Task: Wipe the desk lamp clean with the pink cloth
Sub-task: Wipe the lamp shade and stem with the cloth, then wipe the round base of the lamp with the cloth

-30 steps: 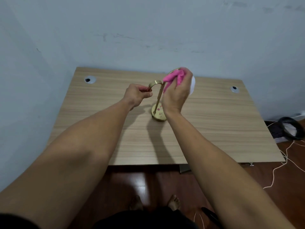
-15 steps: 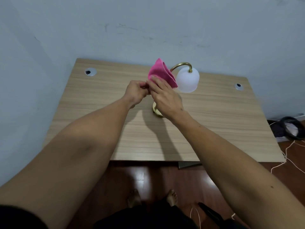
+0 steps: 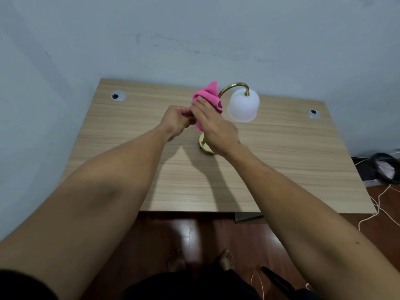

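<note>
The desk lamp stands mid-table: a white frosted shade [image 3: 243, 107] hangs from a curved brass neck [image 3: 232, 87], and its round brass base [image 3: 204, 146] peeks out under my right wrist. The pink cloth [image 3: 209, 96] is bunched around the lamp's upright stem, which it hides. My right hand [image 3: 213, 124] presses and grips the cloth against the stem. My left hand [image 3: 176, 121] is closed beside it, pinching the cloth's left edge; whether it also touches the stem I cannot tell.
The wooden desk [image 3: 281, 161] stands against a pale wall, with cable grommets at back left [image 3: 118, 96] and back right [image 3: 313, 114]. A dark bag [image 3: 383, 169] and white cords [image 3: 381, 204] lie on the floor to the right. My bare feet [image 3: 201, 259] show below.
One second ago my right hand held the cloth over the shade and the left held the neck. Both hands now meet on the cloth at the stem, and the shade is uncovered.
</note>
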`<state>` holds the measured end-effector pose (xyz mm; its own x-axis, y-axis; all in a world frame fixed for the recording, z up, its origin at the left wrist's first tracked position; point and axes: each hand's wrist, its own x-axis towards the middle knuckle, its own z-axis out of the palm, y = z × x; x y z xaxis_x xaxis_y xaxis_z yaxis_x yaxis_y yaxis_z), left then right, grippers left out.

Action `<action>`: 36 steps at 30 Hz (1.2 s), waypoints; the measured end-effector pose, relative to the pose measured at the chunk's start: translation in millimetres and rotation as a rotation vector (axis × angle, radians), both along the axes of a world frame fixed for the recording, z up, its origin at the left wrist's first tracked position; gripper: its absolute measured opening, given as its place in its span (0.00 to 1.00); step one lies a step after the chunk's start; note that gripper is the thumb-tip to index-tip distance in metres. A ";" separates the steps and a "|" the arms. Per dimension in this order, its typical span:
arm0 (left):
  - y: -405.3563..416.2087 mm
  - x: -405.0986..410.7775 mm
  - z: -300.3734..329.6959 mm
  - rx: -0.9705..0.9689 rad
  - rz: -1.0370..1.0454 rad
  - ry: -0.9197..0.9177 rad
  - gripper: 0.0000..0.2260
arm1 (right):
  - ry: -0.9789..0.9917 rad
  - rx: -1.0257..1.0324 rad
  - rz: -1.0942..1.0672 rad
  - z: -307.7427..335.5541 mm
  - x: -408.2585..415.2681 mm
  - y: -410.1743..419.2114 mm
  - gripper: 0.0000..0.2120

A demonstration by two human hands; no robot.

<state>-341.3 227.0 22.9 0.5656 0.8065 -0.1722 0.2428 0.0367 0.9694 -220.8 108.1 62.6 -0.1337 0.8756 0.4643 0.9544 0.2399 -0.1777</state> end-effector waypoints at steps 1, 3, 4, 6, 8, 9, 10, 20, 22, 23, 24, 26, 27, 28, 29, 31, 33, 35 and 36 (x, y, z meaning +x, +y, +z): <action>0.3 -0.3 -0.2 0.000 -0.003 -0.004 0.13 | 0.024 0.004 -0.024 -2.1 -1.1 -4.8 0.27; 3.1 0.1 -3.0 0.010 -0.011 -0.009 0.09 | 0.132 0.046 -0.083 -10.8 1.5 -15.6 0.27; 5.1 0.1 -4.0 0.003 0.000 -0.004 0.08 | 0.218 0.054 -0.130 -15.2 2.8 -21.3 0.28; 6.8 1.3 -4.2 -0.012 0.035 0.012 0.09 | 0.416 0.006 -0.247 -19.7 4.3 -35.7 0.24; 5.3 2.5 -2.3 -0.010 0.044 0.030 0.10 | 0.664 -0.083 -0.378 -17.9 5.7 -49.6 0.19; 3.7 2.7 -1.3 -0.011 0.049 0.035 0.10 | 0.758 -0.125 -0.459 -16.7 8.8 -53.8 0.17; 2.0 2.9 -1.0 -0.014 0.057 0.033 0.10 | 0.850 -0.158 -0.544 -17.5 13.1 -56.5 0.16; -37.8 25.5 -16.5 -0.220 0.153 0.110 0.19 | 1.094 -0.324 -0.935 -60.7 71.1 -59.1 0.15; -42.8 36.1 -23.3 -0.222 0.146 0.123 0.20 | 1.101 -0.368 -0.939 -72.1 81.7 -53.6 0.17; -44.6 42.2 -25.4 -0.218 0.157 0.112 0.22 | 1.096 -0.386 -0.936 -76.9 87.0 -50.2 0.18; -46.6 48.6 -25.8 -0.209 0.171 0.098 0.23 | 1.095 -0.380 -0.929 -82.0 92.4 -46.5 0.18; -47.6 61.4 -24.7 -0.173 0.186 0.059 0.21 | 1.079 -0.356 -0.924 -88.3 99.9 -38.5 0.18; -46.9 66.8 -25.2 -0.148 0.197 0.056 0.18 | 1.071 -0.335 -0.918 -90.0 102.2 -33.9 0.17; -45.4 70.9 -26.5 -0.123 0.215 0.066 0.16 | 1.070 -0.320 -0.909 -92.2 103.9 -28.6 0.17; -42.9 73.1 -28.3 -0.099 0.239 0.083 0.15 | 1.074 -0.313 -0.897 -94.7 104.5 -23.1 0.17; -37.6 74.0 -32.5 -0.048 0.257 0.149 0.20 | 1.146 -0.283 -0.856 -96.6 102.3 -11.5 0.16; -32.0 72.4 -38.2 -0.001 0.228 0.200 0.20 | 1.182 -0.284 -0.788 -107.2 98.2 3.3 0.15; -26.6 71.3 -38.9 0.042 0.189 0.216 0.20 | 1.190 -0.383 -0.682 -122.6 94.4 16.8 0.18; -23.8 71.3 -38.2 0.057 0.178 0.223 0.21 | 1.184 -0.482 -0.607 -128.1 92.5 22.3 0.22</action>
